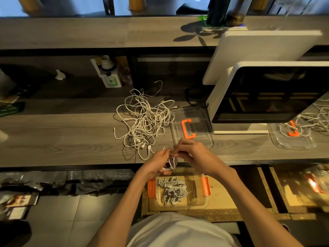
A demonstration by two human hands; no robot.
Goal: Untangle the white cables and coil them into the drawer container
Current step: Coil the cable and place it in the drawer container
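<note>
A tangled heap of white cables (144,118) lies on the grey wooden counter. Below the counter edge, an open drawer holds a clear container (195,202) with orange clips, and several coiled white cables (173,190) lie inside it. Above that container my left hand (156,164) holds a small coil of white cable (170,164). My right hand (192,152) pinches the same cable at the top of the coil, close against the left fingers.
A clear lid with an orange handle (188,128) lies right of the heap. A white monitor (263,95) stands at the right, with a second clear tray of cables (293,138) under it. A small white box (109,77) sits at the back.
</note>
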